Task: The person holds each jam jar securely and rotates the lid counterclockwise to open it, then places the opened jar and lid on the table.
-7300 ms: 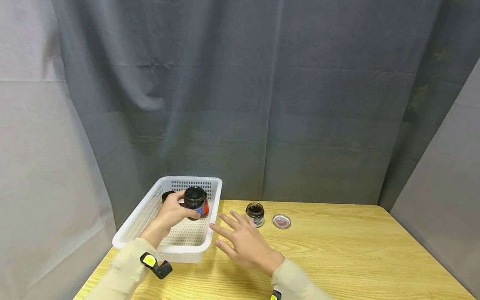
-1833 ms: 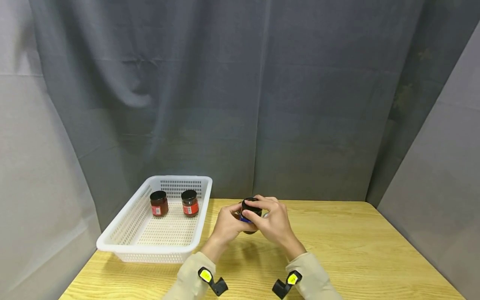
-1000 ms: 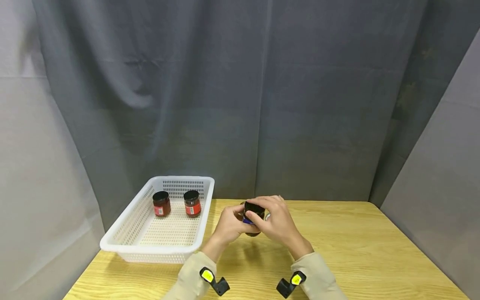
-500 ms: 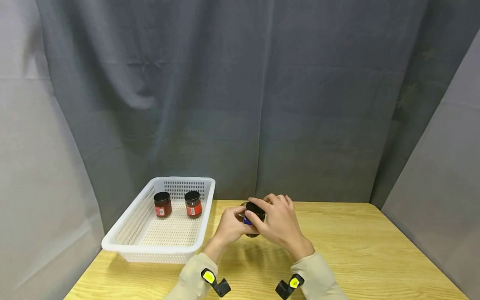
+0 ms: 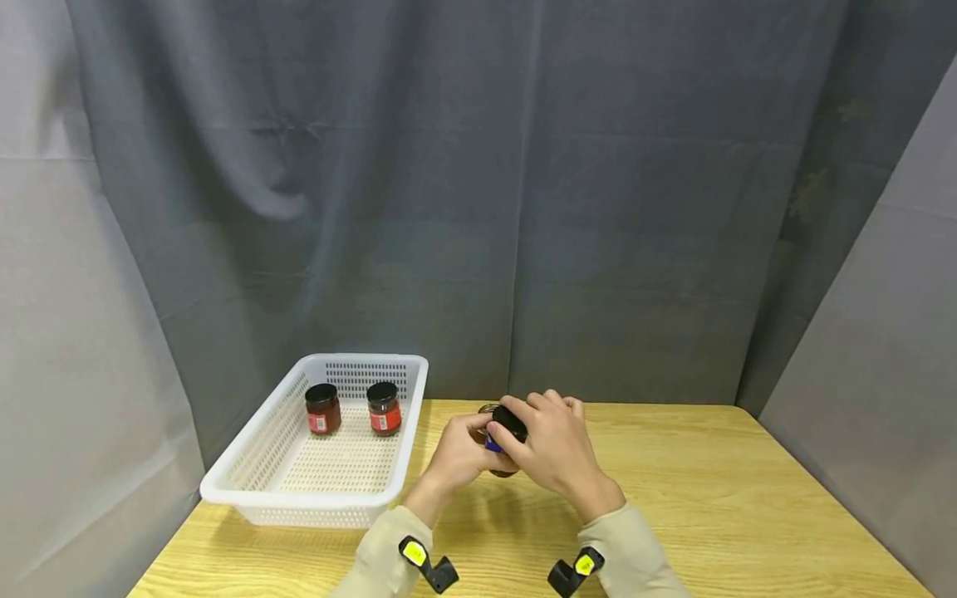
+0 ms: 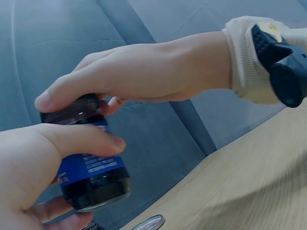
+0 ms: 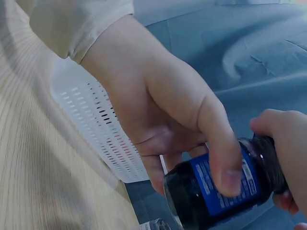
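Observation:
A dark glass jar with a blue label (image 6: 93,167) is held above the table, tilted, between both hands. My left hand (image 5: 458,455) grips the jar body, its thumb lying across the label in the left wrist view. My right hand (image 5: 559,444) grips the black lid (image 5: 511,422) from above, with thumb and fingers curled round its edge. Behind the hands, the rim of another jar (image 5: 487,408) shows slightly; the rest is hidden. A loose metal lid (image 6: 149,223) lies on the table at the bottom of the left wrist view.
A white perforated plastic basket (image 5: 314,498) stands on the left of the wooden table (image 5: 710,498). Inside are two red-labelled jars (image 5: 323,409) with black lids, upright and apart. Grey curtains (image 5: 635,249) close off the back and sides.
The left hand has carried the blue-labelled jar out of the basket to the table's middle. My right hand has come onto its lid, and its fingers have shifted round it over the last second.

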`<state>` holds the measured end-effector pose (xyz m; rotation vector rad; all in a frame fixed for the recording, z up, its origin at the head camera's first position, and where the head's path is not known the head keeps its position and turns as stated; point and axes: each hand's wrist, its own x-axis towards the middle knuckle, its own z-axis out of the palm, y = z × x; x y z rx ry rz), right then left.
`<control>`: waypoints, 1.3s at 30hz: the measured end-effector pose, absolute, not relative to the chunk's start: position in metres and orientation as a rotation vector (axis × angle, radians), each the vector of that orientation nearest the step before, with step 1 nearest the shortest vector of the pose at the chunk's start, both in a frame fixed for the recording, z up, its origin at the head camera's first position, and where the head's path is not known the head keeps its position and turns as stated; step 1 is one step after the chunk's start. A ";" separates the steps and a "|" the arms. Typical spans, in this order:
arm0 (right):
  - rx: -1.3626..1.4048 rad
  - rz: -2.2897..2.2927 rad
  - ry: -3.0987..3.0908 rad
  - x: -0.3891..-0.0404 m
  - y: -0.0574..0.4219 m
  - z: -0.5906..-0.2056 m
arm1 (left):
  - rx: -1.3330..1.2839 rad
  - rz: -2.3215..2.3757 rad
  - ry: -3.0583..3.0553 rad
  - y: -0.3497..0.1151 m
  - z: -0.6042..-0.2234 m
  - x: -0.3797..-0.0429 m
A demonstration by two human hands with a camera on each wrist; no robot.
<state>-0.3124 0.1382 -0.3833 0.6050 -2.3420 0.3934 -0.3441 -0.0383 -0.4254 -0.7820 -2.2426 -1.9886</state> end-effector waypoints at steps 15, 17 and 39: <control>0.772 0.462 -2.335 -0.314 0.141 -0.386 | -0.865 -2.091 -2.242 -0.044 -0.427 -0.349; 0.761 0.457 -2.343 -0.315 0.141 -0.388 | -0.850 -2.094 -2.247 -0.044 -0.427 -0.349; 0.752 0.879 -2.161 -0.320 0.131 -0.394 | -0.651 -2.047 -2.253 -0.046 -0.427 -0.347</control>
